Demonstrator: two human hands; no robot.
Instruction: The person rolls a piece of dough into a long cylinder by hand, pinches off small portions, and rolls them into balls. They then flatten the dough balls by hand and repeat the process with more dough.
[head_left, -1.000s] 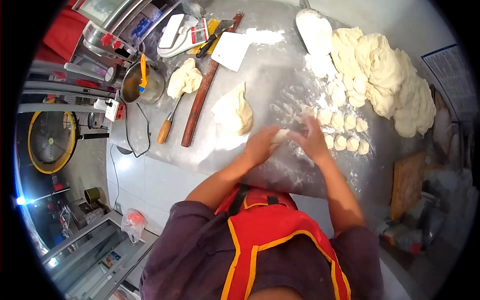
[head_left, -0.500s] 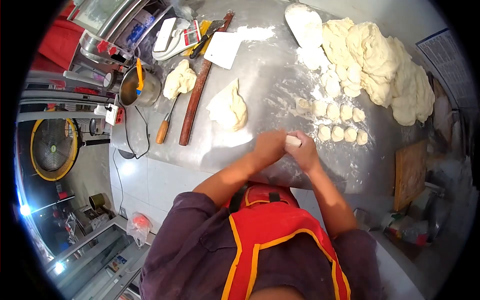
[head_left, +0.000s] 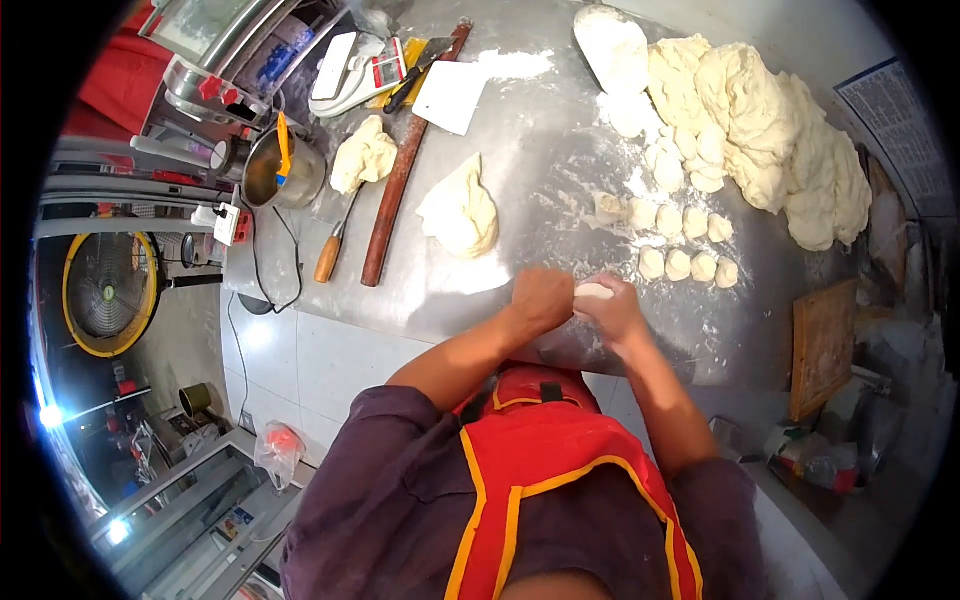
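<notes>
A small piece of pale dough [head_left: 594,291] shows between my two hands above the near edge of the metal table. My right hand [head_left: 614,308] is curled around it, thumb side toward the other hand. My left hand [head_left: 542,300] is closed in a fist right beside it; what its fingers hold is hidden beneath the knuckles. To the left of my hands lies a larger lump of dough [head_left: 462,215]. Beyond my right hand, small dough pieces sit in two rows, the nearer row [head_left: 677,265] and the farther row [head_left: 669,221], on the floured surface.
A big dough mass [head_left: 745,110] fills the back right. Leftward lie a rolling pin [head_left: 398,190], a white scraper [head_left: 449,98], a wood-handled tool [head_left: 327,260], another dough lump [head_left: 364,155], a scale [head_left: 352,80] and a metal pot [head_left: 300,180]. A wooden board [head_left: 823,348] stands at right.
My hands have shifted slightly, and more of the dough piece shows in my right hand. The view has moved a little; the other dough pieces and tools stay in place.
</notes>
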